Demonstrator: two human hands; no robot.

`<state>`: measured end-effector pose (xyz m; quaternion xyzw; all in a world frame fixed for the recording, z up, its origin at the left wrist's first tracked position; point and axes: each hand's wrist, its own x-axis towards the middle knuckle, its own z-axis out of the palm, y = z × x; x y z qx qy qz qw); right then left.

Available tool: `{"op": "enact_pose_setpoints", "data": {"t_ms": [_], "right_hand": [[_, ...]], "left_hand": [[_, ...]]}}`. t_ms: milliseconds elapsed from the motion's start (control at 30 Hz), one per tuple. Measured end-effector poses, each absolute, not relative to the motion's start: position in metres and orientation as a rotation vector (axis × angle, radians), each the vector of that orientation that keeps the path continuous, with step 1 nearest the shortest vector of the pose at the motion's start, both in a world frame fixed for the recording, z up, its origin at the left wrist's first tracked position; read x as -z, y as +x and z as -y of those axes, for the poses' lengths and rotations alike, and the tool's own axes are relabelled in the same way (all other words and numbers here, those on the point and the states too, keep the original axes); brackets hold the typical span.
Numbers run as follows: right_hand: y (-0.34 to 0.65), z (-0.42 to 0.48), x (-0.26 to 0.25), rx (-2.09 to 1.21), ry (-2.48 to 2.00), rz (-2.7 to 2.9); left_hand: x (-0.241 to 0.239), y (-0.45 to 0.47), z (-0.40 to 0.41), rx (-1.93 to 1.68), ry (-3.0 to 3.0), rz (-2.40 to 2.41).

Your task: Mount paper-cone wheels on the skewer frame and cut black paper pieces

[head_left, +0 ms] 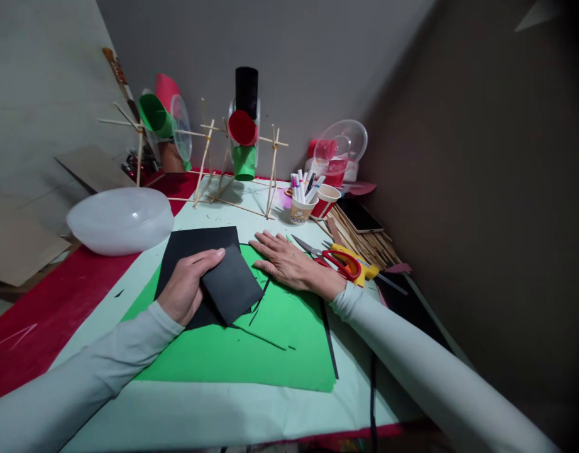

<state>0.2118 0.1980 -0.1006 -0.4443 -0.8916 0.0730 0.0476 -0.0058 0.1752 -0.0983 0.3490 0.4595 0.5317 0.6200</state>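
My left hand (188, 286) grips a small piece of black paper (232, 280), thumb on top and fingers hidden beneath. Under it lies a larger black sheet (190, 242), resting partly on a green sheet (270, 355). My right hand (286, 263) is laid palm down, fingers stretched out, at the far edge of the green sheet and holds nothing. Thin black paper scraps (261, 336) are scattered over the green between and below the hands. Just right of my right hand lie red-handled scissors (341, 261), with their blades pointing away to the left.
A yellow glue gun (359, 267) lies beside the scissors, near several wooden sticks (348, 229) and a phone (362, 215). Paper cups, one with markers (302, 204), stand behind. Stick frames with coloured paper tubes (244, 129) rise at the back. A translucent bowl (122, 220) sits left.
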Motion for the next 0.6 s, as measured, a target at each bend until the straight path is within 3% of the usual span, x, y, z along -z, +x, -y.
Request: {"op": "enact_pose_setpoints", "data": {"t_ms": [233,600], "right_hand": [[0.216,-0.17,0.101,-0.258,-1.315,2.717],[0.225,-0.082,0.076,-0.744,-1.104,2.699]], "left_hand": [[0.103,-0.006,-0.177,-1.232,0.812,-1.049],[0.104,-0.007,-0.176,-1.237,0.818,-1.007]]}}
